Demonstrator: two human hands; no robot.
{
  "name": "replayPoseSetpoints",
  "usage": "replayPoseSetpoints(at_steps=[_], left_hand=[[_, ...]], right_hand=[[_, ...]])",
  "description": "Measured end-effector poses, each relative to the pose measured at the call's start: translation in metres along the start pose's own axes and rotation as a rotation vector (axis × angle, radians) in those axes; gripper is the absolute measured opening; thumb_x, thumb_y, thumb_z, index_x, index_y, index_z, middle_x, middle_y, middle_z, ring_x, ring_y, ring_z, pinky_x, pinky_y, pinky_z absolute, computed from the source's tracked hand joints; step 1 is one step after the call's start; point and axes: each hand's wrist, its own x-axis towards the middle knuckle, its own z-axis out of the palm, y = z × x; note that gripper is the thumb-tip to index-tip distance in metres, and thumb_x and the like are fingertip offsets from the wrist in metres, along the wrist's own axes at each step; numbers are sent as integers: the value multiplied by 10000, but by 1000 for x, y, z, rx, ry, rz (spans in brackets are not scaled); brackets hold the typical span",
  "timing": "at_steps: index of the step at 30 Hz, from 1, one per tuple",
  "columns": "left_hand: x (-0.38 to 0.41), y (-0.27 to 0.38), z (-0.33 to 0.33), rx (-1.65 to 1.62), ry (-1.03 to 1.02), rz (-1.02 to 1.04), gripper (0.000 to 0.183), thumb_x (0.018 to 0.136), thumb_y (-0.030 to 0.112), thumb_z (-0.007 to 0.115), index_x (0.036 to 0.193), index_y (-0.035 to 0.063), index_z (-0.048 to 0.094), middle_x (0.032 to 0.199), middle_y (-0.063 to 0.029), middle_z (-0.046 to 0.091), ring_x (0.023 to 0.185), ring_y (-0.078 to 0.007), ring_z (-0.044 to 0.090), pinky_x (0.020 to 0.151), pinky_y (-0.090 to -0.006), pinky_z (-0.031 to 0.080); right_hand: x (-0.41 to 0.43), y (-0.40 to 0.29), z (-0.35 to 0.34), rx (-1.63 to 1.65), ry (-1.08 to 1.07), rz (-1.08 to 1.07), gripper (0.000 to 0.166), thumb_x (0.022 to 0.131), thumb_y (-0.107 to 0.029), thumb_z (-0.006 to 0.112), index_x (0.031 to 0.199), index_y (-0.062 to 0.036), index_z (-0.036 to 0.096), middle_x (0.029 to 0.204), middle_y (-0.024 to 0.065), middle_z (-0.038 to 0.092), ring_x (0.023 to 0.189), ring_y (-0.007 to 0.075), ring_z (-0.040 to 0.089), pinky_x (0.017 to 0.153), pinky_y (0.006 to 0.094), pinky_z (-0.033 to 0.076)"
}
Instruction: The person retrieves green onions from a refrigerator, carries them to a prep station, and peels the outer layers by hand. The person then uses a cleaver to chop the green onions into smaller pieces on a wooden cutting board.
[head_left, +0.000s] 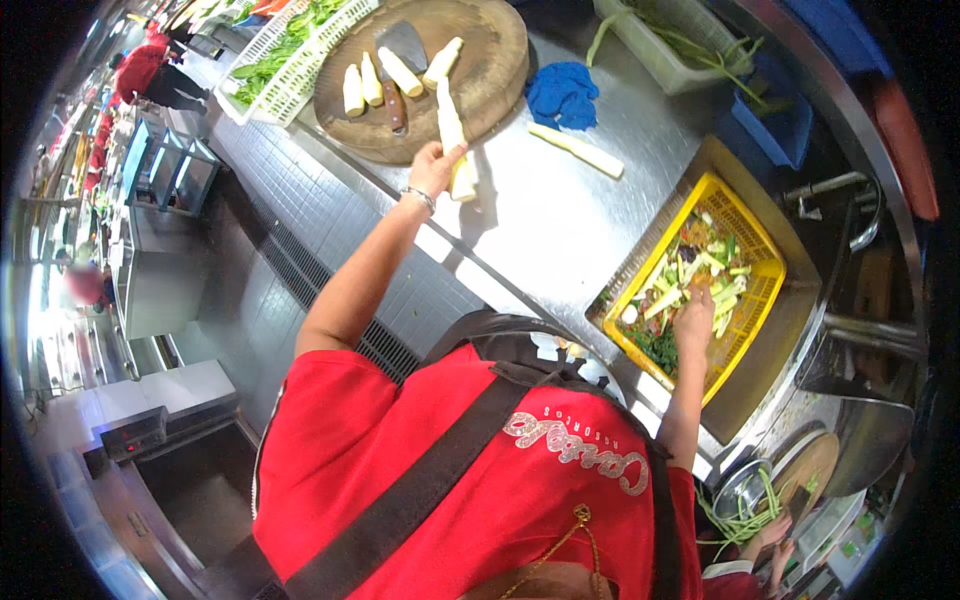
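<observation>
My left hand (433, 169), with a bracelet at the wrist, grips a pale peeled bamboo shoot (448, 112) near its thick lower end. The shoot's tip reaches over the edge of a round wooden chopping block (480, 56). Several shorter shoots (400, 71) lie on the block around a cleaver (394, 105) with a wooden handle. Another long shoot (576, 150) rests on the steel counter (525, 217). My right hand (694, 315) reaches down into a yellow plastic basket (765, 225) of vegetable scraps (720, 277). Whether its fingers hold a scrap is hidden.
A blue cloth (562, 95) lies beside the block. White crates of leafy greens (289, 49) and long beans (667, 45) stand at the back. The basket sits in a steel sink (784, 337). Nearby, a co-worker's hands (776, 536) work with green beans (750, 517) and a knife.
</observation>
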Motion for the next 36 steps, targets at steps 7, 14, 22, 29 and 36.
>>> replayPoseSetpoints(at_steps=[7,14,22,29,36], left_hand=[[90,56,-22,984,293,656,393,757,330,647,1015,74,499,926,-174,566,825,-361,580,686,-450,469],[103,66,-5,1247,356,878,333,694,152,625,1013,103,541,1057,-130,502,1008,-295,495,808,-429,401],[17,-7,44,419,-14,834,376,656,54,624,1015,37,513,990,-183,532,962,-359,511,848,-406,396],[-52,-45,116,18,-555,7,432,800,150,584,1160,-6,403,803,-64,524,692,-148,521,619,-263,447],[-98,-18,150,-204,-906,-283,175,801,67,480,971,29,458,681,3,468,527,-69,435,453,-201,371]], right_hand=[[95,-112,17,182,154,-419,261,782,-28,478,1011,64,562,1125,247,528,1049,377,483,930,418,379],[159,-208,42,131,307,-529,223,809,-53,444,970,29,575,936,160,567,896,301,523,805,377,438],[185,-232,43,45,-149,-288,318,821,-223,498,1006,24,572,950,193,610,864,330,583,745,402,471],[98,-209,-10,1243,-521,97,278,835,-161,604,1050,5,545,823,76,622,679,120,573,576,237,448],[25,-147,-39,1696,-486,200,239,870,-141,548,1058,7,548,795,11,575,676,74,524,611,209,442]])
